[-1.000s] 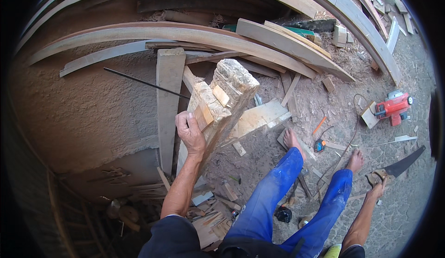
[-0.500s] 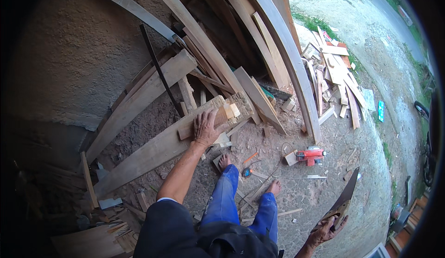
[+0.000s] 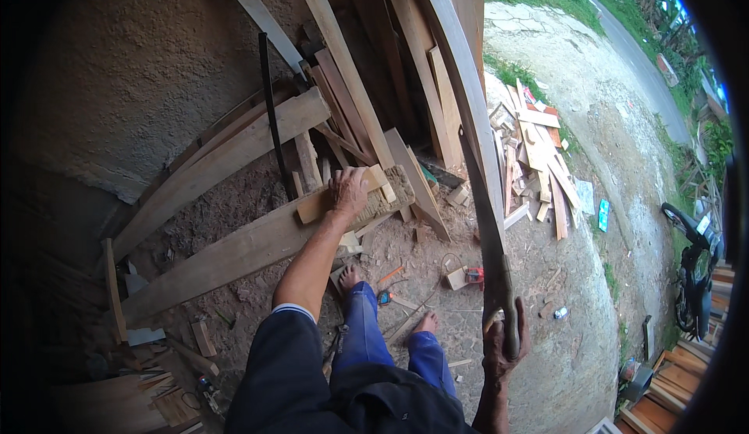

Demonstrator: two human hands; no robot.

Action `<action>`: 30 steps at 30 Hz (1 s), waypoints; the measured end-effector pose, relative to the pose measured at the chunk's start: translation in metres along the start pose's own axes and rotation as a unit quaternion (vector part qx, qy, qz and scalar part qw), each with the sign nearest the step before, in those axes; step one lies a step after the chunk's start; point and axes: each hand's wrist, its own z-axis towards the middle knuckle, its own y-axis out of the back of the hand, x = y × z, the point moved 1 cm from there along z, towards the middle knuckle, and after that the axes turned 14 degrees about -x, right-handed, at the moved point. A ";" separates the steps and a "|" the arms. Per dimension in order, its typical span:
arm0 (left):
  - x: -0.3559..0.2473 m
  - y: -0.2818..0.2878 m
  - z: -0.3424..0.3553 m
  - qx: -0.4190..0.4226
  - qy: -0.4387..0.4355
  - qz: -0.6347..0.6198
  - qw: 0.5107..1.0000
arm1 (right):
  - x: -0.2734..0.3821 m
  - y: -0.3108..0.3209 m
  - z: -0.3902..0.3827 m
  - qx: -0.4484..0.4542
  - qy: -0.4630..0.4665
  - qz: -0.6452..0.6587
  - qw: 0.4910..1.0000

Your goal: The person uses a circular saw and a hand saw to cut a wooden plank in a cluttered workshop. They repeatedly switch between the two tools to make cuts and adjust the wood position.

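My left hand (image 3: 348,192) lies over a short wood block (image 3: 314,206), its fingers curled across it. The block rests on the end of a thick, weathered plank (image 3: 226,248), which slopes down to the lower left. A small pale wood piece (image 3: 385,186) is at the block's right end. At the right, my right hand (image 3: 505,348) grips the wooden handle of a handsaw (image 3: 505,287), held up off the ground. The saw's dark blade points away from me and overlaps a leaning board in view, so its tip is hard to make out.
Long boards (image 3: 324,44) lean at the far wall, with another thick plank (image 3: 234,149) on the left. A red power tool (image 3: 474,275), a tape measure (image 3: 384,298) and offcuts lie near my bare feet. A scrap-wood pile (image 3: 538,153) and a motorcycle (image 3: 690,270) are to the right.
My right hand has swung the saw leftward and upward, from low right to in front of the leaning board. The left hand stays on the block. The whole view has shifted somewhat.
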 end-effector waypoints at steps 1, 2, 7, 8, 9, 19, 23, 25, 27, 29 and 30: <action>0.000 -0.004 -0.003 -0.025 -0.005 -0.015 1.000 | 0.008 -0.011 -0.001 0.026 -0.001 0.016 1.000; 0.001 -0.007 -0.006 -0.049 -0.010 -0.029 0.998 | 0.015 -0.020 -0.001 0.049 -0.009 0.028 0.998; 0.007 -0.019 -0.012 -0.102 -0.042 -0.060 0.992 | 0.037 -0.059 -0.002 0.152 0.021 0.037 0.987; 0.007 -0.021 -0.012 -0.103 -0.045 -0.054 0.992 | 0.038 -0.064 -0.002 0.169 0.021 0.032 0.985; 0.006 -0.022 -0.013 -0.104 -0.048 -0.047 0.992 | 0.040 -0.069 -0.003 0.166 0.036 0.043 0.985; 0.001 -0.047 -0.010 -0.186 -0.048 0.007 0.981 | 0.038 -0.084 -0.003 0.212 0.076 0.007 0.974; 0.000 -0.053 -0.013 -0.153 -0.020 0.034 0.987 | 0.041 -0.082 -0.004 0.215 0.068 -0.005 0.974; 0.000 -0.052 -0.013 -0.155 -0.026 0.047 0.987 | 0.044 -0.081 -0.003 0.213 0.087 0.002 0.973; -0.001 -0.050 -0.013 -0.173 -0.033 0.043 0.984 | 0.046 -0.080 -0.002 0.217 0.092 -0.007 0.972; -0.001 -0.050 -0.013 -0.169 -0.033 0.055 0.984 | 0.049 -0.079 0.000 0.219 0.101 -0.012 0.970; -0.001 -0.050 -0.013 -0.163 -0.025 0.053 0.985 | 0.049 -0.078 0.000 0.233 0.069 -0.022 0.970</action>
